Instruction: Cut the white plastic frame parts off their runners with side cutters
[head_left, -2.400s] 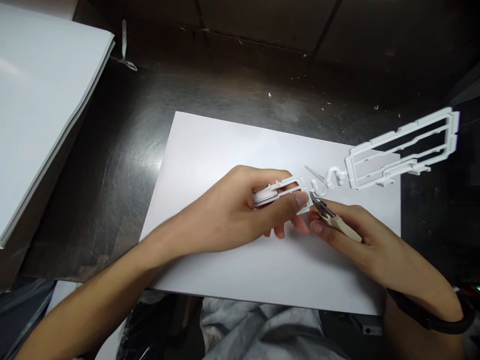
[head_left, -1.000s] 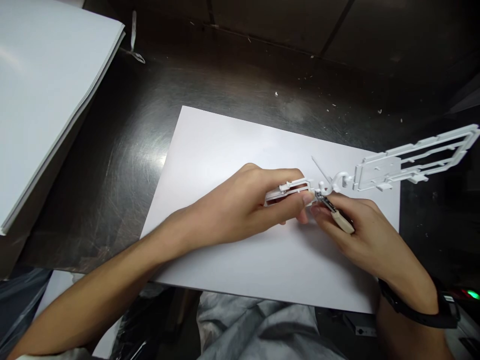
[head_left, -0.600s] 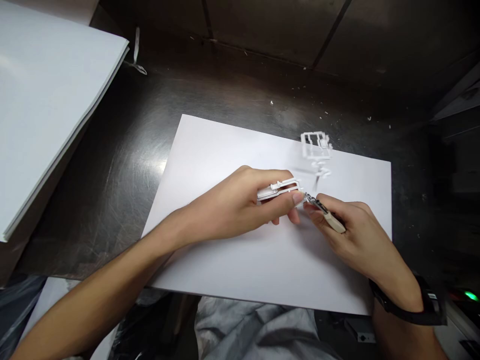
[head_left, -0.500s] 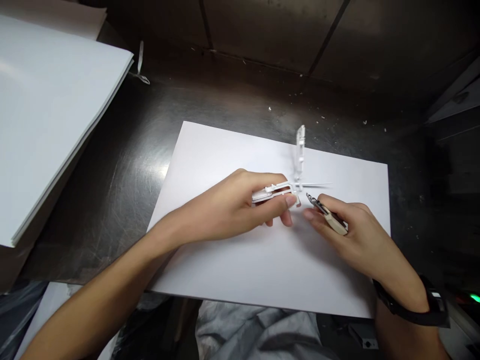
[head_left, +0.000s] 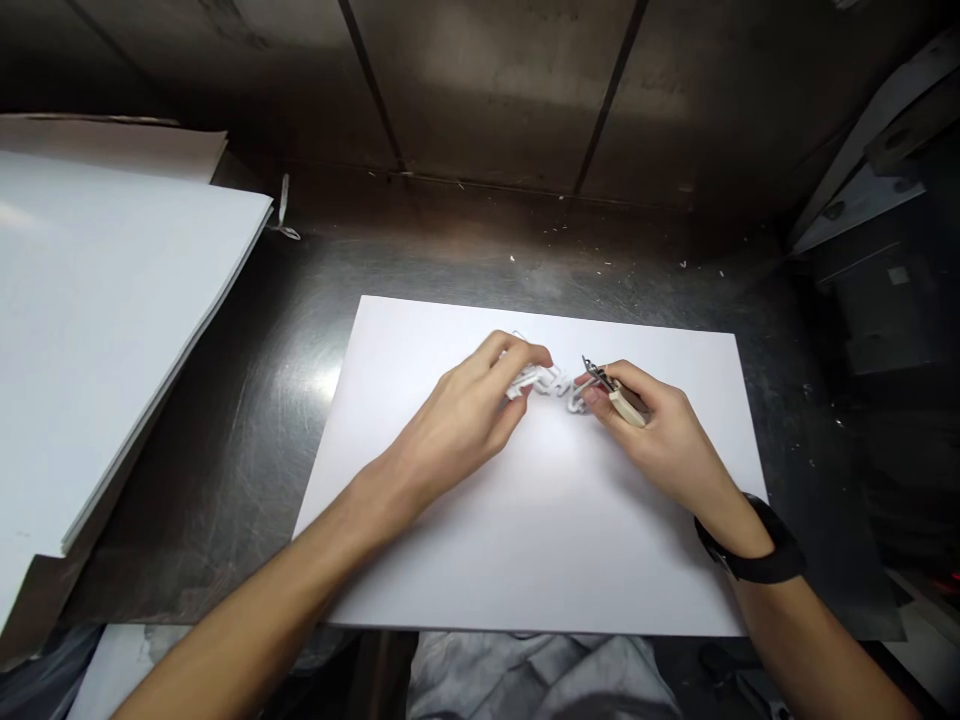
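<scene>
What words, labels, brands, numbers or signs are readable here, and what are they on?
None: I can read no text anywhere in this view.
Cream-handled metal hand tool in the right hand: no lettering I can make out.
Black wristband: none I can make out.
Large white rectangular sheet under the hands: none visible.
Small pale square at far right: too small and blurred to tell.

The plastic part (head_left: 534, 379) in the left hand (head_left: 466, 408) is plain white, matching the sheet (head_left: 525, 540) beneath both hands. The tool (head_left: 627, 408) in the right hand (head_left: 656, 430) pairs a cream handle with a dark silver tip; the wristband (head_left: 766, 555) behind that grip is black. Beyond, the tabletop (head_left: 405, 250) is dark grey-brown, flecked white; the cloth (head_left: 540, 680) nearer than the grip is mottled grey.
</scene>
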